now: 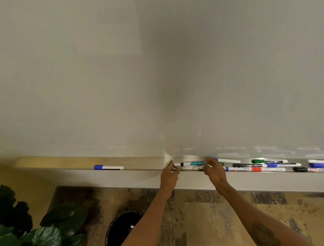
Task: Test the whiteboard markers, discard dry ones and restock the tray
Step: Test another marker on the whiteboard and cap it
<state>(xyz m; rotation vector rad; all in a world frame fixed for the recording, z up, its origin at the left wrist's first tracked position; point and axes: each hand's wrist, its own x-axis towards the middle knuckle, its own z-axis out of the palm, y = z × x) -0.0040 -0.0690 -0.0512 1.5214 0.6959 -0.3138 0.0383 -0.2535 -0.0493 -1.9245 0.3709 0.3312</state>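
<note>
A large whiteboard [169,60] fills the upper view, with a long tray [205,181] along its bottom edge. My left hand [169,176] and my right hand [214,170] both hold the ends of a white marker with a teal label [192,163] just above the tray, at the board's lower edge. The left hand pinches its black end. Several markers [264,166], blue, black, red and green, lie in the tray to the right. One blue-capped marker [108,167] lies alone on the tray to the left.
A black round bin [121,230] stands on the patterned carpet below my left forearm, with something small and pale inside. A large-leafed green plant [18,238] fills the lower left corner.
</note>
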